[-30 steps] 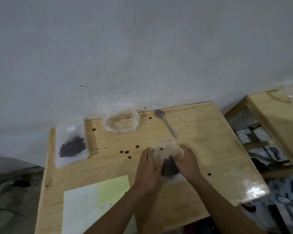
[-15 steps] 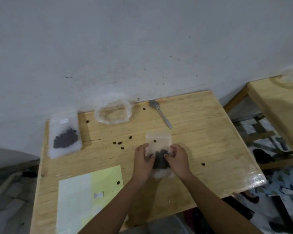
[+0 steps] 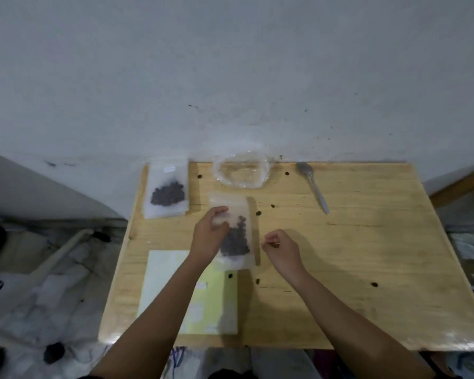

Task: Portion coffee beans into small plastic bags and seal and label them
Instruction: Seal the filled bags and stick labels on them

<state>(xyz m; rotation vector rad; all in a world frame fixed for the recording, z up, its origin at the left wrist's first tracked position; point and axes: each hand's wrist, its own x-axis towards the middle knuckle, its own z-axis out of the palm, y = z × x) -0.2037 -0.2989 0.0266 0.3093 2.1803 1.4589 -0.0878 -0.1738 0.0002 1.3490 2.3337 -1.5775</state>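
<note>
Your L hand (image 3: pixel 210 233) grips the bag (image 3: pixel 240 214) by its left edge, mid-frame, fingers curled over the plastic. Beans (image 3: pixel 234 243) sit dark in its lower half. Your R hand (image 3: pixel 281 248) is just right of the bag, apart from it, fingers curled in; can't tell if it pinches anything. Upper left of the worktop (image 3: pixel 367 255): a 2nd bag (image 3: pixel 167 192) w/ beans. Top centre: crumpled clear plastic (image 3: pixel 241 172), spoon (image 3: pixel 314 187) to its right. A label sheet (image 3: pixel 164 283) lies lower left, partly under your L forearm. Loose beans (image 3: pixel 272 205) dot the wood.

Forearms, left hand (image 3: pixel 209 236) and right hand (image 3: pixel 282 250) are bare.
</note>
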